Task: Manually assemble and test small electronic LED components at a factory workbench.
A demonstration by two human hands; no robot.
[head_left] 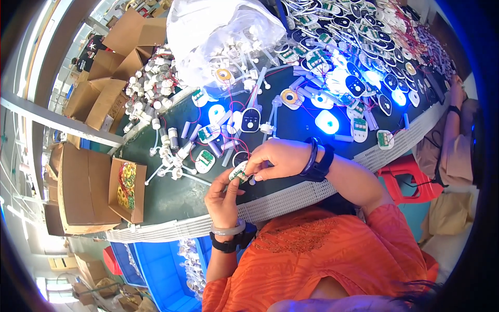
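Observation:
Just above the table's near edge, my left hand (222, 202) pinches a small white oval panel with a green circuit board (237, 172) between thumb and fingers. My right hand (283, 160) meets it from the right, its thumb and fingertips closed at the panel's edge; whatever they grip there is hidden. Beyond my hands lie another white panel with a green board (205, 161), a black-faced oval panel (250, 120) and several lavender cylinders (217, 149) with thin red wires. To the left are clear tubes with white fittings (171, 160).
A large heap of panels (358, 31), some glowing blue, covers the far right. A clear plastic bag (223, 26) and grey-white cylindrical parts (153, 86) stand farther back. Cardboard boxes (86, 187) line the left. Blue bins (163, 270) sit below the white perforated edge strip (291, 200). Another person's arm (453, 114) is far right.

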